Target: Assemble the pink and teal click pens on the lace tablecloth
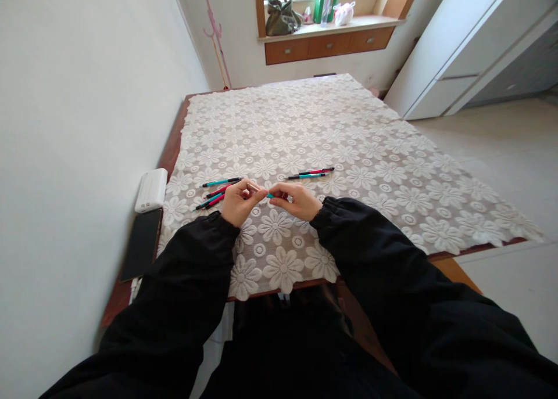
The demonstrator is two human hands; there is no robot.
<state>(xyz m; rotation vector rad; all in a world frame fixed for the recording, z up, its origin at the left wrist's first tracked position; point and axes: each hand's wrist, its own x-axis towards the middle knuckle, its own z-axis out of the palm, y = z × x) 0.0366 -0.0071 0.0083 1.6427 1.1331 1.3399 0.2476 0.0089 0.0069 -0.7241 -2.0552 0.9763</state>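
My two hands meet over the near part of the table, fingertips almost touching. Across the fingers of my left hand (238,204) lies a thin light rod (253,186), pinched and partly hidden. My right hand (300,201) is closed on a small teal pen piece (270,195) at the fingertips. Whether the rod and the teal piece are joined, I cannot tell. Several teal-and-black and red-and-black pens (221,182) lie beside my left hand, some partly behind it. Just beyond my right hand rest a teal pen (307,176) and a red pen (316,171), side by side.
A white lace tablecloth (283,265) covers the wooden table. At the left edge, by the wall, are a white box-shaped device (151,190) and a dark flat phone-like slab (142,245) with a white cable. A windowsill (300,34) holding bags and bottles is at the back.
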